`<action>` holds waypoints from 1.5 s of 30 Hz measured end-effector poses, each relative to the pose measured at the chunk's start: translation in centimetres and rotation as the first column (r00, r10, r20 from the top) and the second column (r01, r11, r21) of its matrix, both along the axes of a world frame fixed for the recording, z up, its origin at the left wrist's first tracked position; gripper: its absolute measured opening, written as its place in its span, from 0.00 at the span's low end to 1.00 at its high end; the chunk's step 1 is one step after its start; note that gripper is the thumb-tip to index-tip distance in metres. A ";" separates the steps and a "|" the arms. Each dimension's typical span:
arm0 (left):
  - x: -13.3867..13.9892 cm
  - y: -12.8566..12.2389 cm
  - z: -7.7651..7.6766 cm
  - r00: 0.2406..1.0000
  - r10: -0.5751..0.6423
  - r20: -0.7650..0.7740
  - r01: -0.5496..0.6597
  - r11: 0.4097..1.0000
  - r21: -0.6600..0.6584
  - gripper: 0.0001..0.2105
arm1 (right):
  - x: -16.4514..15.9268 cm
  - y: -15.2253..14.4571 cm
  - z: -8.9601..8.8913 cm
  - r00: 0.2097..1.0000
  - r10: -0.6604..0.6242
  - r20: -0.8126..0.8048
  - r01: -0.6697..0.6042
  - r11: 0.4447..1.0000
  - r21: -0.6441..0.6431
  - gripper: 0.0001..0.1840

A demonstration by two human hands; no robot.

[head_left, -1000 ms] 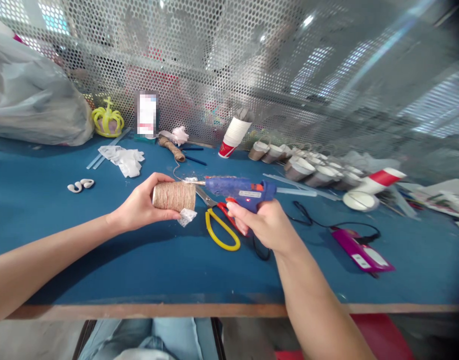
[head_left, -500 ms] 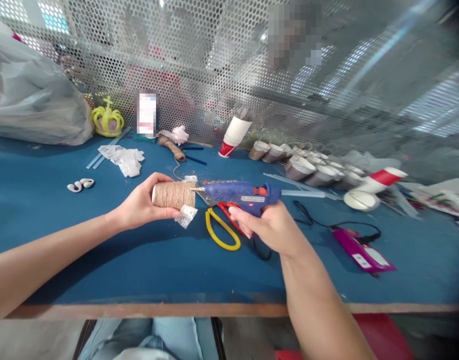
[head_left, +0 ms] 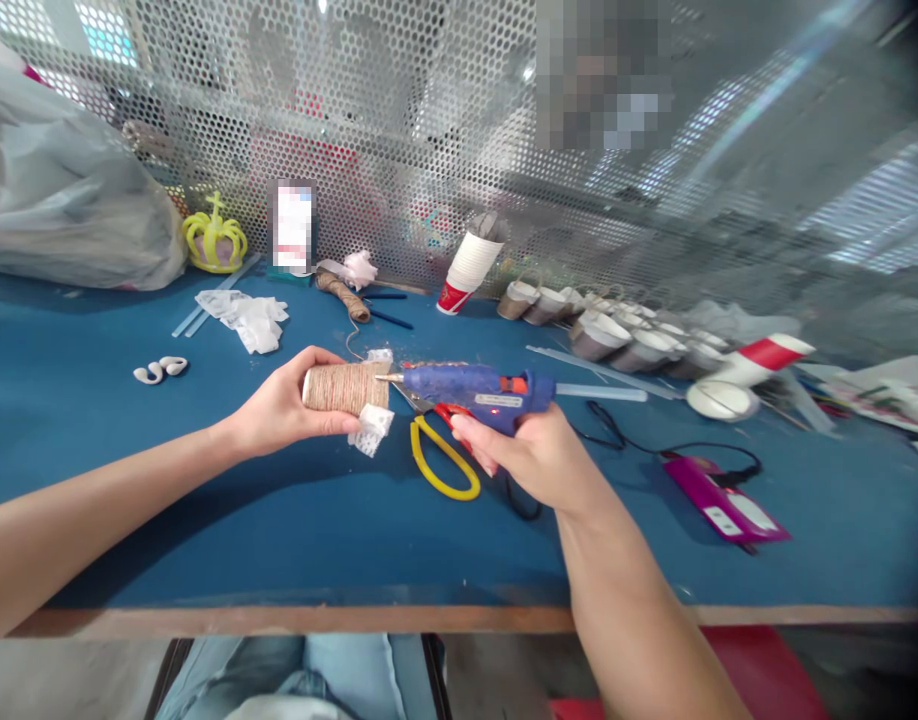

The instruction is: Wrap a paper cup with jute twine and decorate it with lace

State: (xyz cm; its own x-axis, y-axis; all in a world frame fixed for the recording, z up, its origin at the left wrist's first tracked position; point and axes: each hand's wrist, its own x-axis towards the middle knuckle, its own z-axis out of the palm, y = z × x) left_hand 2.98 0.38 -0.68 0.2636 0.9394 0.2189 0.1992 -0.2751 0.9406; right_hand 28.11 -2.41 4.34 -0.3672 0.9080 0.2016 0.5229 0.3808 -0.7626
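My left hand (head_left: 283, 405) is closed around a paper cup wrapped in twine (head_left: 343, 389), held on its side with its white end toward my palm. A strip of white lace (head_left: 372, 430) hangs at the cup's right end, close to my thumb. In my right hand (head_left: 538, 450) is a blue glue gun (head_left: 466, 386), a clear glue stick (head_left: 601, 392) sticking out of its back. The metal nozzle points left and lies at the twine near the cup's right end; whether it touches, I cannot tell. Scissors (head_left: 445, 488) with red and yellow handles lie beneath the gun, partly hidden.
Behind are a twine skein (head_left: 344, 298), stacked paper cups (head_left: 472, 262), several wrapped cups (head_left: 601, 335) and a yellow crown (head_left: 216, 240). White earbuds (head_left: 160, 370) lie left, crumpled white lace (head_left: 247, 318) behind them. A purple packet (head_left: 725, 498) and black cord are right. Perforated metal stands behind the table.
My right hand has brought the glue gun slightly left, so its nozzle reaches a little further over the twine. The left hand and the cup have hardly moved.
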 end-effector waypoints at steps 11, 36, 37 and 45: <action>0.1 -0.1 0.3 0.997 0.001 0.074 0.009 0.990 -0.137 0.28 | 0.3 -0.1 0.1 0.999 0.008 -0.036 -0.011 0.994 -0.107 0.10; -0.2 0.1 0.2 0.999 0.041 -0.035 -0.036 0.992 0.121 0.28 | 0.1 0.1 0.2 0.996 0.039 -0.079 -0.046 0.994 -0.098 0.13; -0.3 0.0 0.1 0.997 0.045 -0.056 -0.036 0.988 0.151 0.29 | 0.1 0.1 0.2 0.996 0.028 -0.080 -0.036 0.995 -0.098 0.13; -0.3 -0.2 -0.3 0.982 0.070 -0.177 -0.019 0.961 0.275 0.30 | 0.4 0.5 -0.3 0.998 -0.001 -0.067 -0.004 0.998 -0.068 0.17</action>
